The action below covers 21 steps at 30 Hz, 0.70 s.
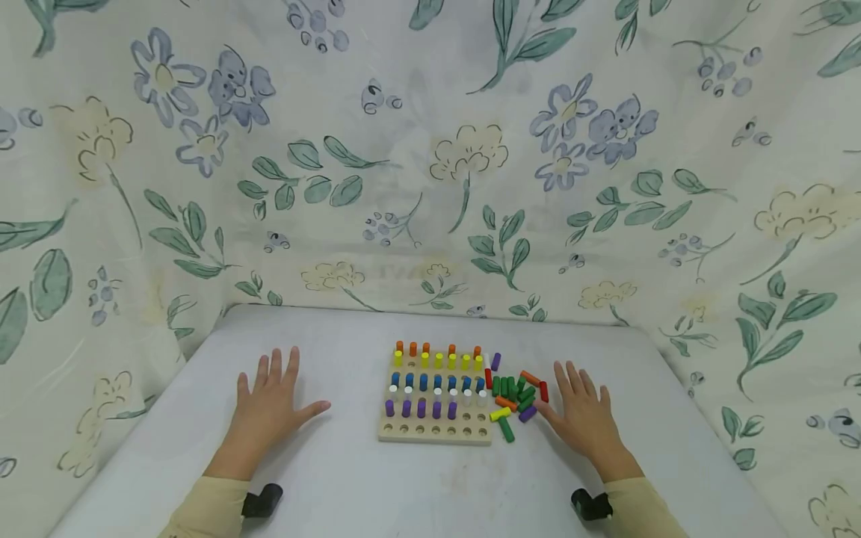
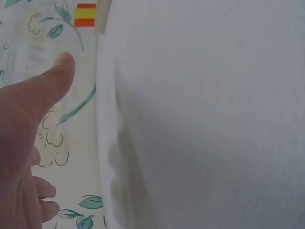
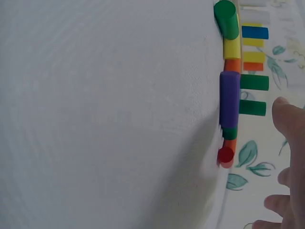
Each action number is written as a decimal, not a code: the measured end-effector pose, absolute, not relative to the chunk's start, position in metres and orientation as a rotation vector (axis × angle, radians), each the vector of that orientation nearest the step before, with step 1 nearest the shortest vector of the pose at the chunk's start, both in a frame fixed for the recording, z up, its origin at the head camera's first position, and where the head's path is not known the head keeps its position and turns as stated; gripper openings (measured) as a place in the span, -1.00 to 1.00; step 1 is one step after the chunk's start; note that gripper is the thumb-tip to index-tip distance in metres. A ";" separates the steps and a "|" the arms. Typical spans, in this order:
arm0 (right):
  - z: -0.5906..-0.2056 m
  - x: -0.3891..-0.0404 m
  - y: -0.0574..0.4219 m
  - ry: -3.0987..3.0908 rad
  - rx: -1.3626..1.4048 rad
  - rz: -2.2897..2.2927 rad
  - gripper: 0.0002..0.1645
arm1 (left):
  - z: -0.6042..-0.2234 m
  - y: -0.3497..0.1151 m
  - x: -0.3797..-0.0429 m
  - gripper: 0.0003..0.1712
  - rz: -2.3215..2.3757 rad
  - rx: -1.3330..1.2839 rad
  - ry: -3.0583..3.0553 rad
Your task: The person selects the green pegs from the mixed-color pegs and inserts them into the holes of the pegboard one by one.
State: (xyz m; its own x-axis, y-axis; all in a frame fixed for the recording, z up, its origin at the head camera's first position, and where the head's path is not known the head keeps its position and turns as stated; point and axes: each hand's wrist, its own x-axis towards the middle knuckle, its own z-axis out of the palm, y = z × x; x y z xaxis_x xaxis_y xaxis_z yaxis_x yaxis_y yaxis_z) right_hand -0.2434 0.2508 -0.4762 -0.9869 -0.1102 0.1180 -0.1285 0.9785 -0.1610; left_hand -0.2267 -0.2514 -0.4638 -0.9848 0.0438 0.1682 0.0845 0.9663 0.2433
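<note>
A wooden pegboard (image 1: 436, 437) lies mid-table, with rows of orange, yellow, blue, white and purple pegs upright in it. Its front row of holes holds no pegs. Loose pegs are heaped along its right side: several green pegs (image 1: 513, 388), a yellow peg (image 1: 500, 413), a purple peg (image 3: 229, 99) and some red and orange ones. Left of the board, my left hand (image 1: 267, 403) spreads its fingers with nothing in them. My right hand (image 1: 581, 415) is spread too, holding nothing, its thumb tip close to the loose pegs.
The white table (image 1: 336, 478) reaches back to a flower-print cloth (image 1: 417, 187) that hangs behind and on both sides. A black wrist device (image 1: 264, 501) sits at the left sleeve, and another black device (image 1: 592, 505) at the right sleeve.
</note>
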 end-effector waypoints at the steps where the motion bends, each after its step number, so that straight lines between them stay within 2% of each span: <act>1: -0.476 -0.244 0.250 -3.011 0.186 0.256 0.08 | -0.463 -0.250 -0.226 0.33 -0.377 -0.096 -2.959; 8: -0.478 -0.245 0.246 -2.989 0.167 0.312 0.07 | -0.459 -0.245 -0.225 0.25 -0.370 -0.139 -2.949; 14: -0.480 -0.246 0.242 -2.977 0.145 0.448 0.03 | -0.458 -0.241 -0.222 0.11 -0.391 -0.146 -2.968; 21: -0.480 -0.245 0.236 -2.971 0.132 0.514 -0.12 | -0.457 -0.235 -0.221 0.01 -0.498 -0.123 -3.035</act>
